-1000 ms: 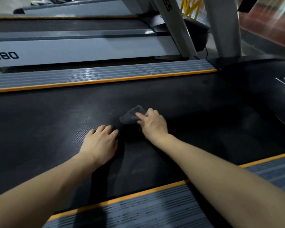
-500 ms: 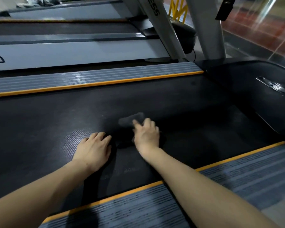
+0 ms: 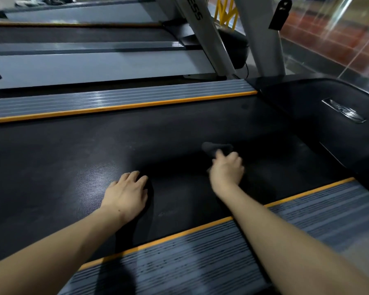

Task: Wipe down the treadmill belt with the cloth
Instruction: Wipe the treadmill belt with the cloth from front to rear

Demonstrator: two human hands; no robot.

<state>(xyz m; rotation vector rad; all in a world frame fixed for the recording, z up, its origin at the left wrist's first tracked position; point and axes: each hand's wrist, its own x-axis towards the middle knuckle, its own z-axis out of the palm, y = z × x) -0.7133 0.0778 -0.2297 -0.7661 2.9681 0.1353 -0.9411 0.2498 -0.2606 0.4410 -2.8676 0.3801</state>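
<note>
A black treadmill belt (image 3: pixel 77 154) spans the view from left to right. A small dark grey cloth (image 3: pixel 216 148) lies crumpled on the belt, right of centre. My right hand (image 3: pixel 227 171) presses down on the near part of the cloth, with its fingers curled over the fabric. My left hand (image 3: pixel 127 193) rests flat on the bare belt to the left, palm down and fingers together, apart from the cloth.
Grey ribbed side rails with orange edging run along the far side (image 3: pixel 115 99) and the near side (image 3: pixel 200 258) of the belt. A black motor cover (image 3: pixel 320 107) closes the belt at the right. Grey uprights (image 3: pixel 262 43) and another treadmill (image 3: pixel 90 67) stand beyond.
My right hand has slid the cloth to the right along the belt, toward the motor cover. My left hand has stayed planted on the belt.
</note>
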